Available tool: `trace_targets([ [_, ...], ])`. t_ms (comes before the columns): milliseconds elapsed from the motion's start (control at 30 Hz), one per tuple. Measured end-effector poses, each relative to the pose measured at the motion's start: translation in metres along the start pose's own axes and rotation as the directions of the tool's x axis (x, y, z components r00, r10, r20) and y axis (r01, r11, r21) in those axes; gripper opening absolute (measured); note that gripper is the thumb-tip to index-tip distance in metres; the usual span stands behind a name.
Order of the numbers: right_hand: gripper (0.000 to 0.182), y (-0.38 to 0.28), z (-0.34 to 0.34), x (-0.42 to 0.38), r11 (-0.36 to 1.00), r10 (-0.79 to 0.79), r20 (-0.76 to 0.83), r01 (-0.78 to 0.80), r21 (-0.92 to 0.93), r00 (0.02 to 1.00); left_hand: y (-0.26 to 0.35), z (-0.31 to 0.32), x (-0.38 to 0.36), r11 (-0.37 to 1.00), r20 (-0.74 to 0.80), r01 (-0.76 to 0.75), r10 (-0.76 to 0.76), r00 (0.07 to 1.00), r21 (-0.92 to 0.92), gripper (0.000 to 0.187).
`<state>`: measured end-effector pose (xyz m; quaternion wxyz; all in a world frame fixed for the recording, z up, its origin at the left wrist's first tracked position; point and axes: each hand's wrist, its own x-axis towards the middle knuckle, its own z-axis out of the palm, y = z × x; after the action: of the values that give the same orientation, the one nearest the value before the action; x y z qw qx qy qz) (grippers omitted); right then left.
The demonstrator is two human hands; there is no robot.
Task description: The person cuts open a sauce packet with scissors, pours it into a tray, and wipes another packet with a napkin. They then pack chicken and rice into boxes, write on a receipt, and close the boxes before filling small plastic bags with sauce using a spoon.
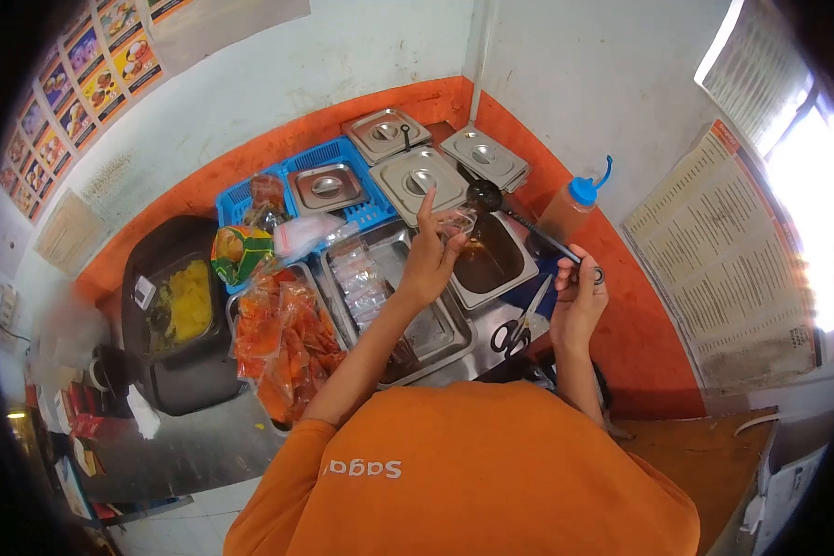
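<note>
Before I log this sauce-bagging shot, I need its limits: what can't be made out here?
Head view, the only one:
- Small clear bag: contents unreadable; left hand covers part, and it is tiny.
- Ladle: bowl's inside faces away; right hand hides the handle end.
- Lidded steel pans: lids hide the contents.
- Scissors: partly hidden behind the right forearm.
- Wall menu posters: too small and warped to read.

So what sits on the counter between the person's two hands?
In the head view, between the left hand and right hand sits an open steel pan of brown sauce, with black-handled scissors lying just below it.
</note>
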<state>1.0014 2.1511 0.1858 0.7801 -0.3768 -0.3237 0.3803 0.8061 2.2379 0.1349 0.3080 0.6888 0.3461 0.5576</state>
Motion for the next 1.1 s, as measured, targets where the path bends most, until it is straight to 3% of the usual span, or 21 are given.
trace_targets([
  [133,0.030,0.033,-0.038,0.015,0.909,0.321,-0.081,-0.284,0.304,0.943,-0.024,-0.004,-0.015,0.959,-0.067,0.014,-0.034,0.997,-0.284,0.071],
  [233,0.029,0.059,-0.052,0.014,0.935,0.353,-0.028,-0.353,0.029,0.935,-0.010,-0.028,-0.029,0.814,-0.096,0.217,-0.315,0.944,-0.539,0.065],
  [300,0.037,0.078,-0.062,0.012,0.924,0.309,0.051,-0.287,-0.251,0.950,0.000,-0.044,-0.040,0.734,-0.122,0.198,-0.357,0.926,-0.650,0.064],
  [333,0.046,0.084,-0.063,0.008,0.832,0.053,0.056,-0.013,-0.555,0.997,0.004,-0.054,-0.048,0.700,-0.150,0.175,-0.376,0.914,-0.692,0.065],
  [367,0.057,0.096,-0.070,0.016,0.260,-0.461,0.306,0.456,-0.851,0.833,0.002,-0.061,-0.057,0.673,-0.216,0.125,-0.400,0.891,-0.729,0.059],
  [400,0.061,0.063,-0.043,0.009,0.050,-0.536,0.393,0.493,-0.869,0.747,0.007,-0.068,-0.070,0.677,-0.192,0.168,-0.422,0.886,-0.716,0.056],
  [433,0.061,0.053,-0.029,0.007,0.162,-0.539,0.388,0.545,-0.823,0.747,0.010,-0.074,-0.082,0.687,-0.214,0.178,-0.445,0.870,-0.705,0.052],
  [467,0.055,0.048,-0.012,0.004,0.110,-0.517,0.465,0.595,-0.796,0.719,0.013,-0.075,-0.095,0.692,-0.236,0.174,-0.455,0.859,-0.700,0.049],
  [533,0.047,0.045,0.031,-0.024,0.597,-0.237,0.522,0.547,-0.587,0.819,0.014,-0.072,-0.119,0.666,-0.252,0.176,-0.495,0.831,-0.725,0.044],
  [567,0.040,0.052,0.042,-0.031,0.810,-0.026,0.654,0.399,-0.429,0.756,0.018,-0.068,-0.129,0.657,-0.251,0.172,-0.497,0.830,-0.734,0.042],
  [600,0.034,0.062,0.054,-0.039,0.933,0.150,0.790,0.180,-0.313,0.595,0.023,-0.065,-0.137,0.667,-0.260,0.179,-0.503,0.824,-0.723,0.041],
  [633,0.029,0.071,0.066,-0.048,0.931,0.208,0.858,0.173,-0.320,0.470,0.034,-0.064,-0.146,0.828,-0.293,0.157,-0.359,0.886,-0.539,0.053],
  [667,0.024,0.078,0.076,-0.057,0.924,0.258,0.902,0.183,-0.335,0.347,0.067,-0.070,-0.155,0.803,-0.222,0.268,-0.438,0.871,-0.533,0.054],
  [700,0.020,0.082,0.082,-0.060,0.915,0.299,0.926,0.205,-0.347,0.232,0.081,-0.065,-0.166,0.853,-0.264,0.379,-0.482,0.835,-0.358,0.056],
  [800,0.024,0.094,0.103,-0.070,0.935,0.335,0.941,0.143,-0.325,-0.054,0.099,-0.075,-0.195,0.902,-0.398,0.395,-0.432,0.809,-0.176,0.055],
  [833,0.024,0.108,0.104,-0.075,0.957,0.277,0.956,0.112,-0.266,-0.097,0.110,-0.080,-0.203,0.911,-0.429,0.404,-0.398,0.811,-0.082,0.055],
  [967,0.016,0.095,0.120,-0.102,0.933,0.316,0.912,-0.092,-0.349,-0.261,0.143,-0.083,-0.226,0.874,-0.507,0.475,-0.457,0.731,-0.103,0.054],
  [1067,0.014,0.093,0.132,-0.122,0.986,0.155,0.941,-0.007,-0.165,-0.301,0.147,-0.085,-0.243,0.875,-0.564,0.464,-0.454,0.690,-0.138,0.051],
  [1100,0.013,0.082,0.137,-0.127,0.984,0.173,0.945,0.010,-0.178,-0.277,0.142,-0.086,-0.249,0.890,-0.600,0.435,-0.422,0.680,-0.133,0.049],
])
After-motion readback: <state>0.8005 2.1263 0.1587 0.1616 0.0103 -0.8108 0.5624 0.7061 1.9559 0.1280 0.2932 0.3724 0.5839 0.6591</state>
